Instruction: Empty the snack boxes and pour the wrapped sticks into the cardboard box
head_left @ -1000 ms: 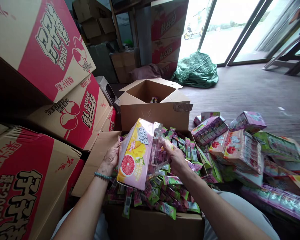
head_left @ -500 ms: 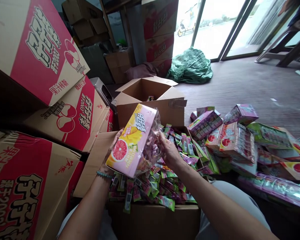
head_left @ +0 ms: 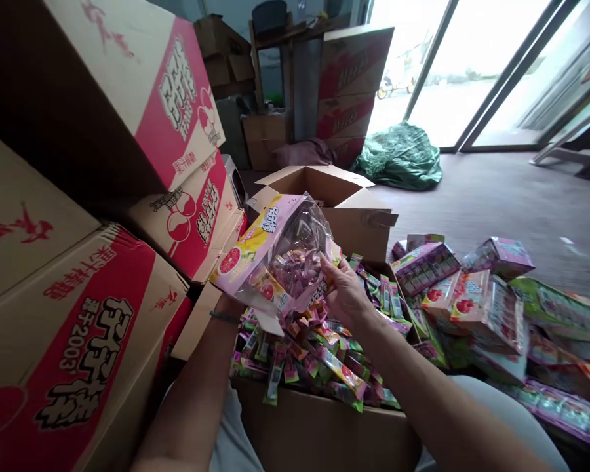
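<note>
A pink and yellow candy box (head_left: 244, 254) with a grapefruit picture and a clear plastic window is tilted above the pile. My left hand (head_left: 230, 305) holds its left end from beneath, its fingers mostly hidden behind the box. At the right edge, my right hand (head_left: 345, 286) is closed on the box, thumb on top. Wrapped candies show through the window. Its lower end is open, with a flap hanging down. Directly below lies a heap of wrapped candy sticks (head_left: 319, 367) in green, pink and yellow, filling a cardboard carton (head_left: 324, 429) between my knees.
Another open carton (head_left: 356, 229) stands just beyond the heap. Large printed cartons (head_left: 177, 223) are stacked along my left. Several packed candy boxes (head_left: 476, 305) lie piled on the floor to the right. A green sack (head_left: 398, 157) rests near the glass doors.
The candy box has turned and tipped, so its window and open end now show. Yellow and orange candy sticks now lie on the heap below it. The view has shifted left.
</note>
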A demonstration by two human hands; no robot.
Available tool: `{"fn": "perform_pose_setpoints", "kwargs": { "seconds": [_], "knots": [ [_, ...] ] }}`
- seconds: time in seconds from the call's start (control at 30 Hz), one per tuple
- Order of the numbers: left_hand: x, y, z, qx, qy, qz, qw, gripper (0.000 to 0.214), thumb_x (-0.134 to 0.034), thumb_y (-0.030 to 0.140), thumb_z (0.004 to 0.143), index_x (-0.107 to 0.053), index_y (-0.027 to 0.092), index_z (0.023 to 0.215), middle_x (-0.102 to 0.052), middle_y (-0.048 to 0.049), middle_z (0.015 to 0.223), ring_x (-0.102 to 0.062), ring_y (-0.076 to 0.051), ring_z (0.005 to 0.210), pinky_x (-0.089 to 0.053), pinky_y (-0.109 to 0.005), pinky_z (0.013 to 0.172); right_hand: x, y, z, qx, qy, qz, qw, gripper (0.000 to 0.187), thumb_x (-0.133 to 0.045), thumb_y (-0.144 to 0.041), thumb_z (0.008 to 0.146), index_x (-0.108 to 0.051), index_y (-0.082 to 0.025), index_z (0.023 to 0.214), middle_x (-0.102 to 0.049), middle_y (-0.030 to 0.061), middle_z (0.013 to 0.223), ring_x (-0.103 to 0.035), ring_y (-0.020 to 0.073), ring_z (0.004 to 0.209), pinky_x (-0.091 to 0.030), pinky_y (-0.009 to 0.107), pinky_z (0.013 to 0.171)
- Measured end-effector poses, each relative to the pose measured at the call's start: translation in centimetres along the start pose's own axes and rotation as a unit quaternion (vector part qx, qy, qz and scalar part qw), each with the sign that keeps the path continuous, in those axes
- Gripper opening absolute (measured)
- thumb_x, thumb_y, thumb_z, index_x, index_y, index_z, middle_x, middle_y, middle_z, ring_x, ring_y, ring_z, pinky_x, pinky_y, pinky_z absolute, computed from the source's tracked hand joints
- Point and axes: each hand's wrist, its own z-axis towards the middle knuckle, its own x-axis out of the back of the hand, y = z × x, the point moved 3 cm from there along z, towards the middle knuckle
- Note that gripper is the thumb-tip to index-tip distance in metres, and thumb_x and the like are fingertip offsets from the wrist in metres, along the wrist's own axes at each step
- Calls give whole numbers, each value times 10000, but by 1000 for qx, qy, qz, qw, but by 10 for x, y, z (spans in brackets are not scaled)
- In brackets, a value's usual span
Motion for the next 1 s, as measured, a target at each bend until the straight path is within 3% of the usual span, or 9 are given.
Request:
{"fn": "perform_pose_setpoints", "kwargs": {
  "seconds": [0.13, 0.23, 0.3, 0.43, 0.6, 0.7, 0.8, 0.87, 1.0],
  "knots": [
    [4, 30, -12, -9, -42, -10, 999, 541, -584, 666, 853, -717, 180, 1048, -681, -18, 718, -666, -207, 714, -568, -335, 713, -24, -11, 4, 51, 4, -34, 998, 596, -928, -364, 517, -551, -223, 955, -658, -75, 711, -603, 83, 544, -521, 189, 514],
    [19, 49, -35, -29, -132, 20, 991, 824, -708, 756, 668, -670, 159, 1235, -748, -77, 919, -707, -258, 841, -572, -342, 756, -37, -8, 3, 58, -13, -56, 997, 594, -919, -380, 539, -531, -236, 965, -637, -82, 674, -609, 100, 550, -523, 209, 518],
    [30, 55, -49, -45, -153, 73, 984, 912, -778, 688, 645, -577, 191, 1383, -752, -102, 1000, -714, -259, 878, -566, -322, 750, -46, -1, 2, 59, -22, -73, 995, 598, -912, -409, 557, -514, -246, 972, -637, -84, 678, -621, 110, 565, -530, 225, 537],
    [48, 47, -64, -40, -91, 150, 984, 674, -845, 300, 703, -628, 234, 1337, -742, -68, 1096, -708, -226, 937, -549, -245, 735, -65, 20, -5, 36, -66, -96, 993, 602, -883, -525, 592, -511, -255, 982, -645, -73, 683, -655, 129, 635, -548, 240, 628],
    [59, 42, -64, -59, 30, 15, 998, 286, -817, 258, 713, -731, 206, 980, -733, -6, 934, -692, -163, 813, -527, -207, 563, -78, 48, -30, -96, -193, -149, 965, 546, -782, -538, 737, -581, -268, 1167, -732, 31, 1037, -705, 204, 911, -567, 320, 774],
    [61, 42, -62, -71, 22, -46, 996, 208, -810, 260, 724, -707, 197, 894, -729, -1, 879, -697, -181, 850, -564, -260, 693, -79, 58, -44, -93, -304, -325, 891, 497, -762, -440, 761, -649, -228, 1197, -716, 68, 1157, -671, 237, 1040, -539, 341, 857],
    [61, 40, -59, -69, 7, -45, 997, 278, -803, 275, 728, -719, 203, 982, -751, -24, 979, -694, -210, 976, -555, -291, 801, -81, 67, -50, 40, -396, -519, 756, 497, -742, -268, 757, -666, -259, 1248, -718, 53, 1160, -657, 232, 1021, -500, 302, 835],
    [60, 39, -58, -67, -5, -30, 997, 345, -805, 271, 715, -725, 207, 1044, -755, -31, 1025, -691, -217, 1012, -549, -300, 836, -78, 76, -49, 106, -400, -596, 689, 439, -670, -187, 804, -673, -267, 1236, -744, 40, 985, -660, 194, 848, -466, 261, 726],
    [62, 48, -61, -90, -19, -34, 995, 383, -812, 285, 692, -729, 174, 1049, -761, -48, 1001, -687, -247, 1048, -547, -338, 917, -62, 85, -45, 187, -341, -668, 635, 121, -558, -195, 905, -679, -204, 916, -652, 20, 714, -561, 154, 653, -369, 247, 612]
  ]
}}
